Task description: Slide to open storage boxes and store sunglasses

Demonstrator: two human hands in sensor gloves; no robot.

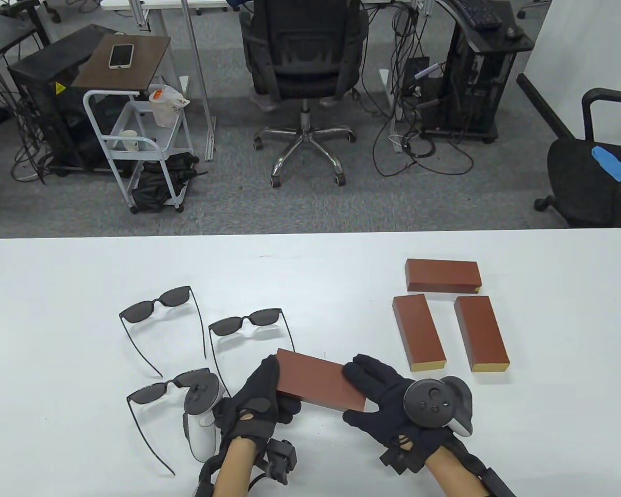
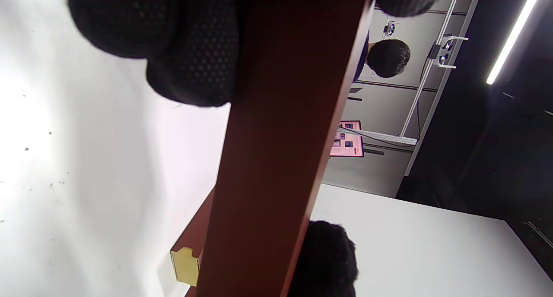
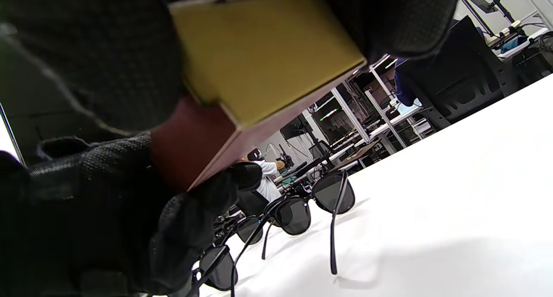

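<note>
We grip the rigid, smooth reddish-brown rectangular storage box [image 1: 321, 385] endwise, left hand [image 1: 256, 404] and right hand [image 1: 388, 398] curled around it; likely light, slippery.

Held box [image 1: 321, 386]: both ends covered by gloved fingers in table view, left hand [image 1: 256, 398] at one end, right hand [image 1: 388, 396] at the other; lid seam not discernible. Left wrist view: box [image 2: 281, 141] runs out of frame top and bottom, surface dark and blurred. Right wrist view: box's yellow end face [image 3: 263, 51] partly masked by fingers. Nearest sunglasses [image 1: 168, 388], near the tabletop's front edge: one lens hidden behind the left hand's tracker [image 1: 202, 414]. Forearms cut off by bottom edge.
</note>
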